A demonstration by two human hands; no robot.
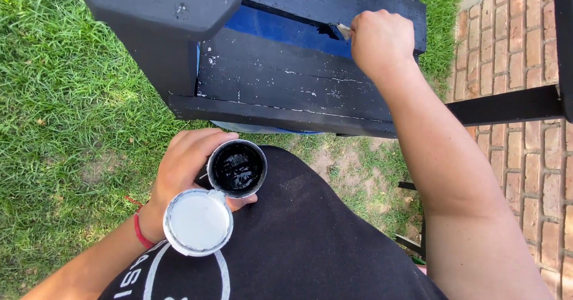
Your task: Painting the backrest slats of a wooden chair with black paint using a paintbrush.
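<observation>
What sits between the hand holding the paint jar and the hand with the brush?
In the head view, black-painted seat slats and a strip of grass lie between the left hand and the right hand.

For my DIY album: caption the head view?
Right hand brushes black paint on a wooden chair; left hand holds the paint pot.

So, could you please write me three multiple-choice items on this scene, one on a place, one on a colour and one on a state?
1. Where is the right hand?
A. at the wooden slats
B. on the grass
C. on the bricks

2. What colour is the paint in the small pot?
A. white
B. black
C. red

3. How is the pot's lid?
A. shut tight
B. missing
C. flipped open

Key: 1 A, the fist holds a brush against the dark slats. 2 B, the pot in the left hand shows glossy black inside. 3 C, the white lid hangs open beside the rim.
</observation>
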